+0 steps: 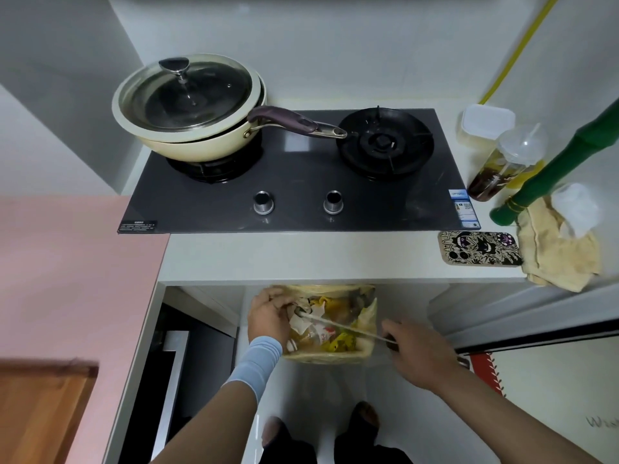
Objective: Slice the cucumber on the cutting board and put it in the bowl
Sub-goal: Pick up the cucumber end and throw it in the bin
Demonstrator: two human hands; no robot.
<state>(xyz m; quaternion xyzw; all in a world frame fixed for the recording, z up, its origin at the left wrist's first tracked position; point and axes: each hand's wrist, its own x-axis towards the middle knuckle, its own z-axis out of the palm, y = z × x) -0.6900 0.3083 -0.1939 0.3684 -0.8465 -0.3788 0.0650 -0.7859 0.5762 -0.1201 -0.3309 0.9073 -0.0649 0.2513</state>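
Both hands are low, over a waste bin (330, 356) lined with a yellowish bag and full of scraps, under the counter edge. My right hand (418, 353) grips the handle of a knife (341, 324), whose thin blade points left across the bin. My left hand (268, 316) has its fingers curled at the blade's tip, where it pinches a small dark green and white scrap (302, 309) that looks like a piece of cucumber. No whole cucumber or bowl is in view. A brown wooden surface (43, 406) at the bottom left may be the cutting board.
On the counter sits a gas hob (294, 182) with a cream lidded pan (187, 108) on its left burner. At the right are a phone (480, 248), a yellow cloth (556, 256), a green bottle (552, 169), a jar (502, 169) and a plastic box (487, 123). My feet stand below the bin.
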